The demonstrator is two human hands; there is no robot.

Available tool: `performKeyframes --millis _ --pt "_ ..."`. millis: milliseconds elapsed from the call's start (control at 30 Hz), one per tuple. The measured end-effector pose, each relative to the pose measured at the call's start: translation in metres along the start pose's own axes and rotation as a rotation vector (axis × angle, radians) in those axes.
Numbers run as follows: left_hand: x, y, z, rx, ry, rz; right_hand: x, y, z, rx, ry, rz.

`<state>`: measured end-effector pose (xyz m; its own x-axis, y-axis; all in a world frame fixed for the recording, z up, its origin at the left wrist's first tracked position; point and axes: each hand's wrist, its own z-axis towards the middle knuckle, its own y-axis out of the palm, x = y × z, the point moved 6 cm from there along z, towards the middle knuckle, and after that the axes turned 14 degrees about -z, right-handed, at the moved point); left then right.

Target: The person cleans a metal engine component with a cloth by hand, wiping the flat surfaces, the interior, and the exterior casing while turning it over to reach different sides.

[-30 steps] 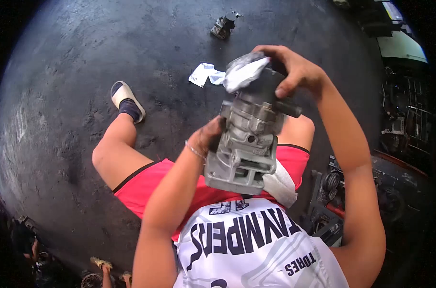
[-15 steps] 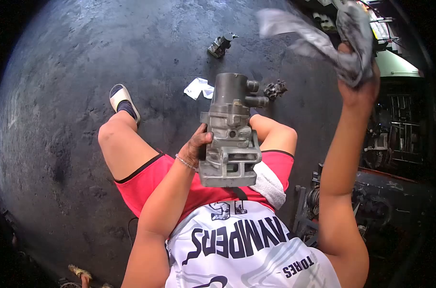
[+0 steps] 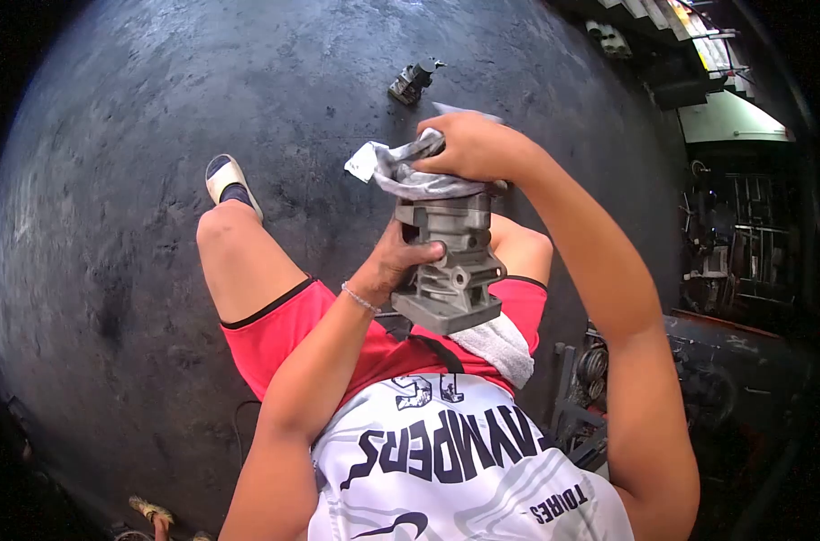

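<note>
A grey cast-metal engine part point(image 3: 455, 279) with openings and bolt holes is held upright above my lap. My left hand point(image 3: 401, 261) grips its left side, with the thumb across the front. Over the part's upper end, my right hand point(image 3: 478, 149) clutches a grey rag point(image 3: 428, 187). The rag wraps round the top, so that end and its pipe stubs are mostly hidden. The right fingers are partly covered by the bunched cloth.
On the dark floor point(image 3: 139, 180) beyond lie a small metal part point(image 3: 414, 81) and a white sheet point(image 3: 360, 162). A white towel point(image 3: 500, 347) rests on my lap. Metal equipment point(image 3: 744, 234) and shelving stand at the right, with loose parts point(image 3: 590, 374) beside me.
My right hand has come down from the upper right, bringing the rag onto the top of the engine part. The part has turned in my left hand, showing a different side.
</note>
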<state>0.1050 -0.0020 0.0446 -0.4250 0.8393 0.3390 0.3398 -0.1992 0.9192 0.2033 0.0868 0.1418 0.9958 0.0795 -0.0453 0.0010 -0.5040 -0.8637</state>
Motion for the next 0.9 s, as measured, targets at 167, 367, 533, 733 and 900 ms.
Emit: performKeyframes --millis 167,367,533,733,900 --pt "-0.021 -0.007 0.003 0.041 -0.068 -0.151 0.023 0.018 0.01 -0.154 0.154 0.109" --pt "-0.022 -0.012 0.012 -0.124 0.038 -0.126 0.073 0.034 0.001 0.043 0.234 0.896" --pt "-0.012 0.005 0.014 -0.255 0.072 0.03 0.11 0.012 -0.035 0.476 0.155 1.216" --pt "-0.026 0.004 0.017 -0.227 -0.012 -0.102 0.063 -0.053 -0.102 0.508 -0.093 0.799" --pt "-0.026 0.006 0.02 -0.237 -0.009 -0.203 -0.006 0.004 -0.096 0.581 -0.187 -0.183"
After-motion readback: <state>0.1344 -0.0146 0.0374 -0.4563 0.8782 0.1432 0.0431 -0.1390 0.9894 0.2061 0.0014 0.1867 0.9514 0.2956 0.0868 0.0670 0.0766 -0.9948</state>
